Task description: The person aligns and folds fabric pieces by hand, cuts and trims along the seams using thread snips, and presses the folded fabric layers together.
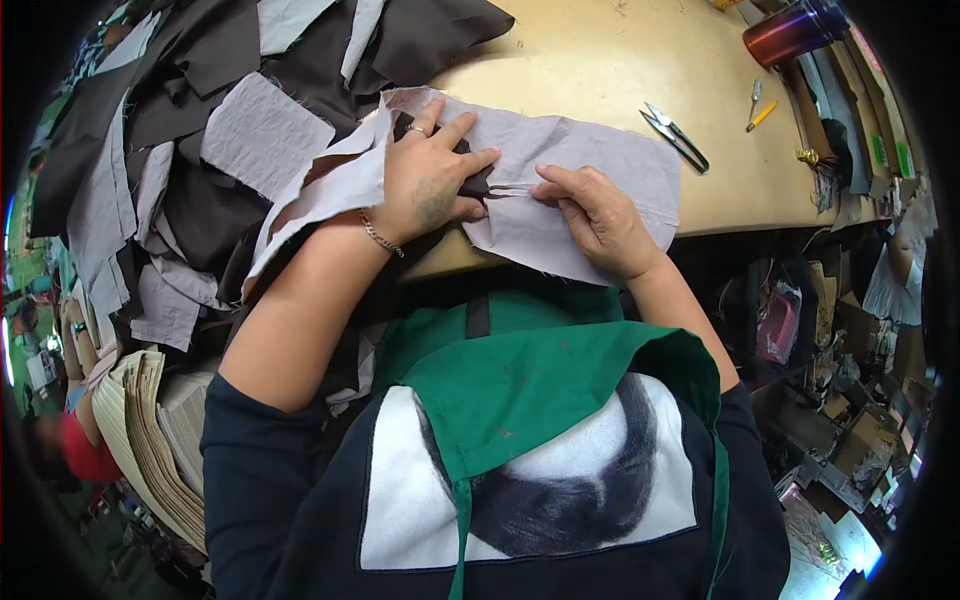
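A pale grey-lilac cloth piece (610, 150) with frayed edges lies across the near edge of the table, dark brown cloth (476, 172) showing beside it. My left hand (430, 180) rests on the cloth with its fingers spread, pressing it down; a raised flap of the pale cloth stands over the wrist. Close by on the right, my right hand (600, 215) pinches thumb and forefinger at a narrow pale strip (510, 190) pointing toward my left hand. Whether that strip is a tool tip or folded cloth I cannot tell.
Dark and pale cloth pieces (270, 135) are heaped at the left. Thread snips (675, 138) lie on the tan table (590, 55), with a yellow-handled tool (761, 116) farther right. A shiny purple-red bottle (795, 32) lies at the back right. Cluttered boxes (862, 440) stand below right.
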### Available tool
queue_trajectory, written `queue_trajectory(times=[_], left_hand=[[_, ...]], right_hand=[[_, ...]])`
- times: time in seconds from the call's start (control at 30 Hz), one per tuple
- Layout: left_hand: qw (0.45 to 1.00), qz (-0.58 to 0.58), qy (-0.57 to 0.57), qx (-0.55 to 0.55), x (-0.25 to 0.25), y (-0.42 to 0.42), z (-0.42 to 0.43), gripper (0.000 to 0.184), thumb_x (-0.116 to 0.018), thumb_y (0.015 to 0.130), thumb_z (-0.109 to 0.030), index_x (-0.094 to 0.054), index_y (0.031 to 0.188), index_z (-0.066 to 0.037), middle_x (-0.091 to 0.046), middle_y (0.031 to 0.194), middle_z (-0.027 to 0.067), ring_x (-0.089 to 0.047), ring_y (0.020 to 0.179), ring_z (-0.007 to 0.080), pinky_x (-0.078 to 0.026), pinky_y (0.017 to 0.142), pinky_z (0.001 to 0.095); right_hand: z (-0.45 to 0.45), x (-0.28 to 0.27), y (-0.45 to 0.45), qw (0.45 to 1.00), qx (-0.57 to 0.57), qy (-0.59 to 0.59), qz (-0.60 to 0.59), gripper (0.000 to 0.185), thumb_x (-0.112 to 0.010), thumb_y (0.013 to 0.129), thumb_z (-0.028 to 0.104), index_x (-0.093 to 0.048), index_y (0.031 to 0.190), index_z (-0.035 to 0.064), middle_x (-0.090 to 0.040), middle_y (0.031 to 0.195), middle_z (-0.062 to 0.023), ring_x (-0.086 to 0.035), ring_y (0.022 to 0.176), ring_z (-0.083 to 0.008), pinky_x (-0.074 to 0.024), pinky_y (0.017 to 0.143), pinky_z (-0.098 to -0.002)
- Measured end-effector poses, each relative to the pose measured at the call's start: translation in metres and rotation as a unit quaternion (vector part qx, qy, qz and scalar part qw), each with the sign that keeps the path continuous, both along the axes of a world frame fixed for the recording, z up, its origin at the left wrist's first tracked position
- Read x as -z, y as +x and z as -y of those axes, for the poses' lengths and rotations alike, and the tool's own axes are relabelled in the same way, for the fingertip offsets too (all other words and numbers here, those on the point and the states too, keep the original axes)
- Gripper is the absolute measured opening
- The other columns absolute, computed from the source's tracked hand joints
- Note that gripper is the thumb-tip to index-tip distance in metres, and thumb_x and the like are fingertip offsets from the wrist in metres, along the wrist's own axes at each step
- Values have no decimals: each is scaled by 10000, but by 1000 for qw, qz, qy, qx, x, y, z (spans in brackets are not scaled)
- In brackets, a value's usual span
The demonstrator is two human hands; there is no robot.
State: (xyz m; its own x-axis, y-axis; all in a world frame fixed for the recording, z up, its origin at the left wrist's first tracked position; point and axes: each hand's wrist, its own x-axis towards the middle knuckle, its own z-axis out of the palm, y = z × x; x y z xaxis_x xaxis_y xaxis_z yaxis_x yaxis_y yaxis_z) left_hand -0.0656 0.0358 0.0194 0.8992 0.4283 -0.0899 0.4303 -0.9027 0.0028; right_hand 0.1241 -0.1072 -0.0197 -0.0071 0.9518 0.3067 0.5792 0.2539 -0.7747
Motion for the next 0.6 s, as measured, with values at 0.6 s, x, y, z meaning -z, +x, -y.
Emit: queue_trajectory(times=[0.6], left_hand=[[987,130,-95,-11,-3,1,10,269,-741,754,-271,-672,988,-157,-444,1396,52,-239,1407,328,-199,984,756]], right_hand=[[-1,6,-3,998,19,45,50,549,-551,707,-98,-570,1226,80,-677,944,-62,-603,834,-240,-499,796,-351]])
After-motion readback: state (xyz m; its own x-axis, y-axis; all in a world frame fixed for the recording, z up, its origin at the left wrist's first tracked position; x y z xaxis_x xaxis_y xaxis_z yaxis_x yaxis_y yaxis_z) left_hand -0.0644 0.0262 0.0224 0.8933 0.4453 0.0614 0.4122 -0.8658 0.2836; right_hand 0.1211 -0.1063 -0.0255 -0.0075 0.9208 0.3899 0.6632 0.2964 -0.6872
